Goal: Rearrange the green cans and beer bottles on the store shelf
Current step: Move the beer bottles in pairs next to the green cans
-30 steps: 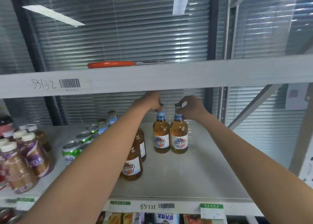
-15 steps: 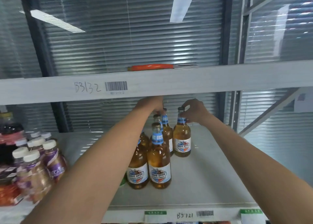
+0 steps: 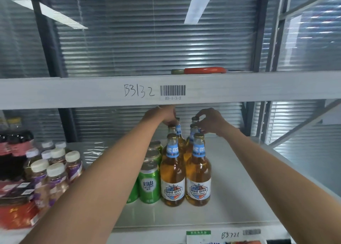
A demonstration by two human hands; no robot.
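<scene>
While reaching under the upper shelf beam (image 3: 239, 88):
Left hand (image 3: 162, 115): arm outstretched, fingers pinching rear-left beer bottle (image 3: 178, 131) neck.
Right hand (image 3: 210, 122): fingers grasping rear-right bottle (image 3: 194, 119) cap.

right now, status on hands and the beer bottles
Left hand and right hand both pinching rear bottle necks. Beer bottles upright, two rows. Green cans tight beside left row; upper shelf beam close overhead.

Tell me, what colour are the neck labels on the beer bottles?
Light blue with white lettering, on the beer bottles in the head view.
</scene>
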